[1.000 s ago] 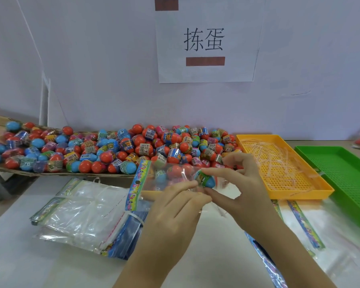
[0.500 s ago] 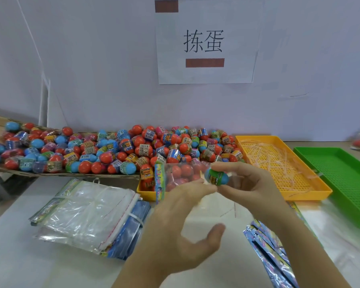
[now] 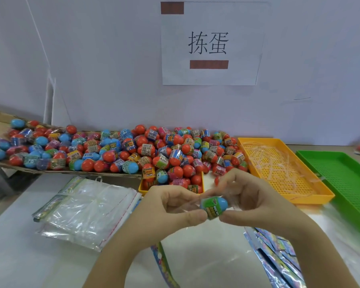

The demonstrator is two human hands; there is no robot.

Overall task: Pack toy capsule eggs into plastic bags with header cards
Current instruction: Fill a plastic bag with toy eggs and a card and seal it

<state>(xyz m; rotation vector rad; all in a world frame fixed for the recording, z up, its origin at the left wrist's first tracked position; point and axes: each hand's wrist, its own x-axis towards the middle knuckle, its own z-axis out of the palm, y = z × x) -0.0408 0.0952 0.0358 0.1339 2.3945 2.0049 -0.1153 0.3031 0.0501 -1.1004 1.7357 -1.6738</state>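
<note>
The egg (image 3: 214, 206) lies crosswise between the hands: the right hand (image 3: 256, 202) pinches its blue end, the left hand (image 3: 170, 206) its green end.

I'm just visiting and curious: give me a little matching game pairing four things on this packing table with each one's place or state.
1 green tray
2 orange tray
3 clear bags
4 blue egg

a holds thin clear strips
b held between left hand and right hand
c far right
d stacked at left

Pairs: 1-c, 2-a, 3-d, 4-b
</note>
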